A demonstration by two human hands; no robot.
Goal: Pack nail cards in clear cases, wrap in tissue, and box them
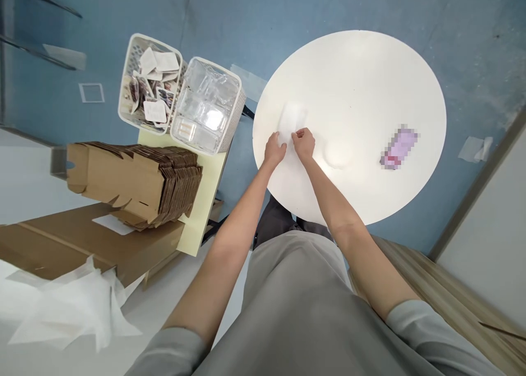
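Note:
On the round white table [370, 69] lies a small clear plastic piece [291, 118], pale and hard to make out. My left hand [274, 150] and my right hand [304, 143] meet at its near edge, both with fingers curled and pinching it. A second faint clear piece [339, 154] rests on the table just right of my right hand. A blurred pink object [398, 147] sits further right on the tabletop.
Left of the table, a yellow stand [205, 200] carries a white basket of small packets [148, 83], a basket of clear plastic trays [205, 106] and a stack of flat cardboard boxes [139, 181]. White tissue sheets [69, 305] lie at lower left.

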